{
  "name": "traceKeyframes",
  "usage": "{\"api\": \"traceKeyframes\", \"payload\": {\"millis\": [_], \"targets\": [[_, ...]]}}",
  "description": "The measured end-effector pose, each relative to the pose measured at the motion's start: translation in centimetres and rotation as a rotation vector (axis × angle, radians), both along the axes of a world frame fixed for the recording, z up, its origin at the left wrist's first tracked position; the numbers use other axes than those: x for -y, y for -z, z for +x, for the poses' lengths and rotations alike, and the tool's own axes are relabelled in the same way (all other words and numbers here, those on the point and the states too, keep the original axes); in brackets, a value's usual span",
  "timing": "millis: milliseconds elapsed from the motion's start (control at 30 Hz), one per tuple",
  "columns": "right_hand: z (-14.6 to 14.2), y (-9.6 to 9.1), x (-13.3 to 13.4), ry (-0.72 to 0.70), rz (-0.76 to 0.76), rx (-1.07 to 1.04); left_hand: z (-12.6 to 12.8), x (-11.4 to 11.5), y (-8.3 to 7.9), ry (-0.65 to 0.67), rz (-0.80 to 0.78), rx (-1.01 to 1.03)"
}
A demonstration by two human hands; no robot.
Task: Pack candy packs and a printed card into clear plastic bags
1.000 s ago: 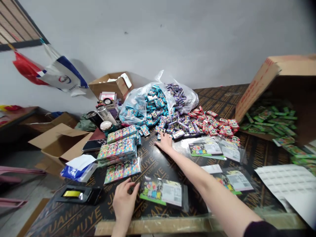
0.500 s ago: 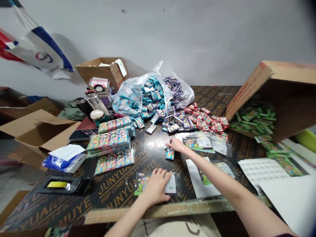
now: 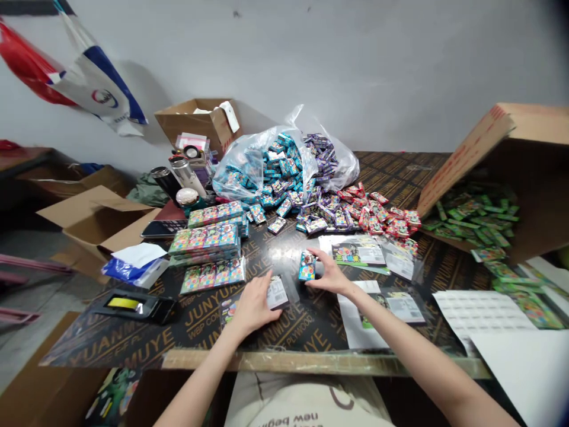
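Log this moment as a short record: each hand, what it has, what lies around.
Left hand: flat on a bagged card
Right hand: fingertip grip on a small blue pack, held upright
Behind: clear bag spilling blue and purple packs; loose red packs
Left side: wrapped bundles, tape dispenser
Right side: tipped carton with green packs

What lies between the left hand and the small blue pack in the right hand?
In the head view, only the clear end of the card sleeve, under the left hand, reaches toward the small blue pack.
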State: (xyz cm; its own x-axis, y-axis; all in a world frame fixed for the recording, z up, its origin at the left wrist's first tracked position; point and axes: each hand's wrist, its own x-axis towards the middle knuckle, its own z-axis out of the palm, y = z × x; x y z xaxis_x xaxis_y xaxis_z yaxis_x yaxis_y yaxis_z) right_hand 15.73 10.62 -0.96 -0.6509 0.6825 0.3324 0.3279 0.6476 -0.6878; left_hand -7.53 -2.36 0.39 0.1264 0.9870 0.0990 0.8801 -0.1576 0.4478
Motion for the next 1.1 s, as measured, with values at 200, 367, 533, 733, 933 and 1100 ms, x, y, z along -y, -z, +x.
{"api": "traceKeyframes", "payload": {"millis": [200, 367, 533, 733, 933, 1100], "targets": [[-1.3, -3.5, 3.2, -0.210, 0.087, 0.211, -0.4, -0.2, -1.0, 0.014, 0.035, 0.036], [-1.9, -3.2, 3.7, -0.330, 0.072, 0.222, 0.1, -0.2, -1.6, 0.136, 0.013, 0.094], [-2.3, -2.7, 4.7, -0.148, 0.058, 0.129, -0.4, -0.2, -1.2, 0.034, 0.024, 0.142], [-6.7, -1.7, 0.3, 0.038, -0.012, 0.030, -0.4, 0.2, 0.3, -0.009, -0.057, 0.153], [-14.2, 0.6, -9.8, 0.298, -0.052, 0.169, 1.4, 1.3, 2.9, -0.004, -0.100, 0.097], [-15.7, 0.8, -10.1, 0.271, -0.141, 0.082, 1.0, 1.2, 2.6, -0.068, -0.115, 0.320]]}}
